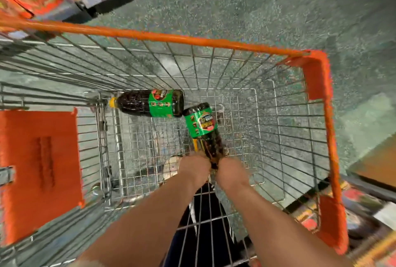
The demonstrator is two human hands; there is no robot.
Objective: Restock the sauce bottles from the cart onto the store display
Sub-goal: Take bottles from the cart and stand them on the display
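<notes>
Head view looks down into the wire cart [235, 69], where both hands reach the basket floor together. Left hand [196, 169] and right hand [228, 171] close around the neck end of a dark sauce bottle [202, 127], probably to lift it out base-first. Individual fingers are too blurred to tell apart. A second bottle [150, 102] lies on its side beside it, further into the cart.

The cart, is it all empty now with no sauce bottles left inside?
No, one sauce bottle lies on its side on the cart floor, and both hands hold another bottle.
</notes>
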